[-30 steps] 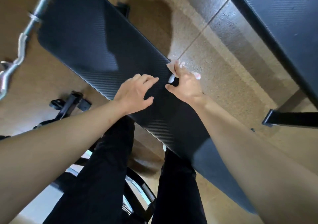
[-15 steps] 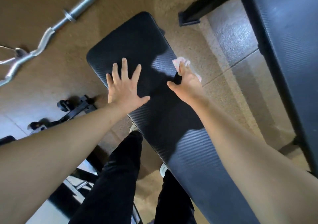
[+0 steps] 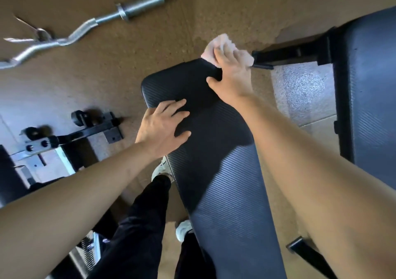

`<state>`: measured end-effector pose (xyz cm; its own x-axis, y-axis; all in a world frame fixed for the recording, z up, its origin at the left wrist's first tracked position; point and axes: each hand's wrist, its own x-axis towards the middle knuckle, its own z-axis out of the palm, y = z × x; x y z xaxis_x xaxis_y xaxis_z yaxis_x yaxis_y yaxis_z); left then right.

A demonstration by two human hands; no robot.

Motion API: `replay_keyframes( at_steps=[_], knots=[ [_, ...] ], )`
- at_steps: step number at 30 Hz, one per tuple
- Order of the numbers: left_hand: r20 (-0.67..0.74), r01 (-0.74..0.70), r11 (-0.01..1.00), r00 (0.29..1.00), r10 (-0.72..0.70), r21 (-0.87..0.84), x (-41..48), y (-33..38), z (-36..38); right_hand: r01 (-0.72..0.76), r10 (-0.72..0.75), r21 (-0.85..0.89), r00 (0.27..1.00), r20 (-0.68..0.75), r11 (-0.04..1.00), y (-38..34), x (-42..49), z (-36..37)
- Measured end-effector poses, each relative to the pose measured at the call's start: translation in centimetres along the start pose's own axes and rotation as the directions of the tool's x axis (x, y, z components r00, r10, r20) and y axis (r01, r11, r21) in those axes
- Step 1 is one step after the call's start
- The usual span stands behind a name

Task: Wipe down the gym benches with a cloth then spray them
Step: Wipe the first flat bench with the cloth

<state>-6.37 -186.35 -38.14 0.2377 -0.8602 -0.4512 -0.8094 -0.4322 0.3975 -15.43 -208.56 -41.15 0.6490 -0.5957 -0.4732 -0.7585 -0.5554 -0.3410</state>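
Arm out straight, the right hand [image 3: 232, 75] is clamping the white cloth [image 3: 216, 42] over the far corner of the gym bench [image 3: 225, 182]; the left hand [image 3: 162, 126] is lying flat on it, fingers spread.

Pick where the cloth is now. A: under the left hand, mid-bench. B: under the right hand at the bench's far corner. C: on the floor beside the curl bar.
B: the right hand holds the cloth on the far corner of the bench; the left hand lies bare on it.
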Motion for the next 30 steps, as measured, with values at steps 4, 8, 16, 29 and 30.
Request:
replay_keyframes(
  at_steps=[4,8,16,29,30],
  knots=[
    [-0.284,0.051,0.979,0.953,-0.107,-0.198,1.9,-1.8,-1.0,0.155,-0.152,-0.031,0.985,0.078,0.987,-2.7,1.1,-0.6],
    [-0.353,0.086,0.967,0.920,-0.170,-0.241,5.8,-2.1,-2.8,0.264,-0.266,0.187,0.964,-0.015,0.946,-3.1,0.0,-0.8],
    [-0.084,-0.088,0.926,0.995,0.061,-0.366,14.1,0.3,-4.1,0.138,-0.003,0.439,0.955,-0.296,0.888,-0.9,-2.9,0.1],
    [-0.024,0.258,0.931,0.962,-0.273,-0.257,11.5,-5.2,-4.7,-0.043,0.046,-0.124,0.999,0.021,0.991,-1.9,-8.3,4.0],
    [-0.041,0.306,0.907,0.943,-0.331,-0.291,10.4,-5.7,-4.4,-0.049,0.053,-0.130,0.998,0.023,0.990,-2.0,-8.2,3.9]
  ],
)
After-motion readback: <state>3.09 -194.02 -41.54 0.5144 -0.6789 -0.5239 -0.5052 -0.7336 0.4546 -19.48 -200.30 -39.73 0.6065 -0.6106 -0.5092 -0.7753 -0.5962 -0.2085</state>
